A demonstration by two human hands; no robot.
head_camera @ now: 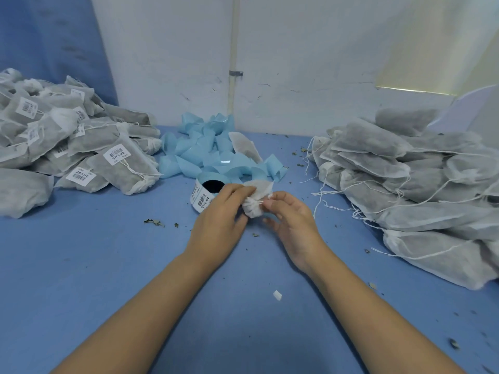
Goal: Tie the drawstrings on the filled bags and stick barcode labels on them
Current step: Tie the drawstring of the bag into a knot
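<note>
At the middle of the blue worktop point(108, 265) is a small white cloth bag point(256, 205). The left hand point(218, 211) grips it with curled fingers; right hand point(294, 225) fingers pinch its string point(261, 202). Labelled grey bags point(81, 147) pile left; many untied grey bags point(405, 184) wait right.

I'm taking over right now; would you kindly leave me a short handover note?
Left hand grips the bag; right hand pinches its drawstring at the gathered mouth.
Label roll lies just behind the hands.
Done: labelled bags piled on the left.
To do: finish this tie, label it, then the unlabelled pile on the right.
</note>
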